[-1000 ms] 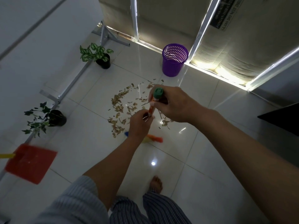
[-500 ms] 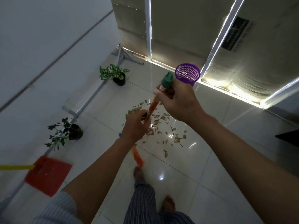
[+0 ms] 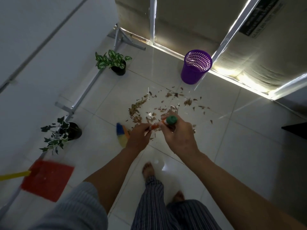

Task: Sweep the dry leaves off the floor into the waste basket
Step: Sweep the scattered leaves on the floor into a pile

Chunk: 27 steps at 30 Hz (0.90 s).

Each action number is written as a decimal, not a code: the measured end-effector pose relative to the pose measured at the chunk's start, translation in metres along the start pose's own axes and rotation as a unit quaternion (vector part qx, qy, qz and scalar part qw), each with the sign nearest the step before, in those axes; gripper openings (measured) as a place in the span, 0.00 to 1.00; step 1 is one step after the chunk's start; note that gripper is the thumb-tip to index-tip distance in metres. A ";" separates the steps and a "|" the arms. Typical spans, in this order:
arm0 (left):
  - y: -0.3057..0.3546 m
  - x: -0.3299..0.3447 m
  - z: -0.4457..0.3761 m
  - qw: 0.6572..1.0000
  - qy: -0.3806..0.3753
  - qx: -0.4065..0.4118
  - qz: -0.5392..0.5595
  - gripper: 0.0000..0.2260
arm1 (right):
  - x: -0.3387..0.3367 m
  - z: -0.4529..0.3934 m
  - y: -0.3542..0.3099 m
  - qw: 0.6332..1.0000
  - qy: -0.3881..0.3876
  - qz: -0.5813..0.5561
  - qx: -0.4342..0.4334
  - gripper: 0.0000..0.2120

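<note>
Head view: both hands, left hand [image 3: 138, 135] and right hand [image 3: 178, 131], grip the broom [image 3: 122, 136], whose bristles have swung left of the dry leaves [image 3: 149, 110], still scattered short of the waste basket [image 3: 196, 67] beyond.

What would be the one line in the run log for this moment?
step: sweeping | left hand: grips broom handle | right hand: grips handle top | leaves: on floor | basket: upright, beyond leaves

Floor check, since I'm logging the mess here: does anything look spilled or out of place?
Yes. Dry leaves lie scattered over the white tiles in front of the purple waste basket, none visibly inside it. Both hands grip the broom handle over them.
</note>
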<state>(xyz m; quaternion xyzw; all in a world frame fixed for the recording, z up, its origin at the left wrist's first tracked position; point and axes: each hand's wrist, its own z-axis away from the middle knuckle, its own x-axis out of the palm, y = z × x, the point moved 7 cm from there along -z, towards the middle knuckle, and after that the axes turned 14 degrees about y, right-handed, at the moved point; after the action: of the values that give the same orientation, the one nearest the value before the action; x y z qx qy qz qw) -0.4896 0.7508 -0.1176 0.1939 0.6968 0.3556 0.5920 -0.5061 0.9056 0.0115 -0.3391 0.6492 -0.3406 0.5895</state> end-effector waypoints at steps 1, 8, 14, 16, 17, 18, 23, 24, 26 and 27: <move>0.003 0.003 -0.003 1.000 -0.007 0.006 0.016 0.07 | 0.000 -0.001 -0.001 1.000 0.007 0.006 -0.005 0.07; 0.038 0.012 -0.034 0.994 -0.073 0.056 0.065 0.06 | -0.023 -0.021 -0.027 0.995 0.043 0.053 -0.073 0.08; 0.092 -0.020 -0.066 0.977 -0.081 0.185 0.065 0.03 | -0.057 -0.053 -0.065 0.987 0.131 -0.001 -0.093 0.10; 0.093 -0.031 -0.072 0.975 -0.079 0.194 0.068 0.03 | -0.061 -0.059 -0.075 0.984 0.150 -0.024 -0.091 0.08; 0.089 -0.034 -0.073 0.976 -0.074 0.194 0.071 0.01 | -0.060 -0.060 -0.077 0.984 0.150 -0.033 -0.087 0.07; 0.082 -0.038 -0.072 0.978 -0.065 0.186 0.065 0.03 | -0.057 -0.061 -0.077 0.986 0.141 -0.042 -0.078 0.05; 0.030 -0.040 -0.047 0.989 -0.038 0.133 0.044 0.08 | -0.020 -0.045 -0.042 1.000 0.005 -0.021 -0.003 0.05; 0.020 -0.036 -0.040 0.991 -0.040 0.117 0.044 0.08 | -0.012 -0.039 -0.032 1.000 -0.014 -0.017 0.017 0.05; 0.003 -0.022 -0.026 0.994 -0.052 0.088 0.046 0.08 | -0.002 -0.026 -0.014 0.999 -0.025 -0.012 0.042 0.06; -0.003 -0.014 -0.019 0.994 -0.059 0.074 0.051 0.08 | 0.000 -0.020 -0.008 0.999 -0.025 -0.006 0.038 0.06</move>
<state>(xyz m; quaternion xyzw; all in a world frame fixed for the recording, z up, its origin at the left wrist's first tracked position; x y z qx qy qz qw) -0.5049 0.7345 -0.1092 0.2927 0.6744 0.3210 0.5971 -0.5253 0.9018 0.0196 -0.3291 0.6189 -0.3600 0.6157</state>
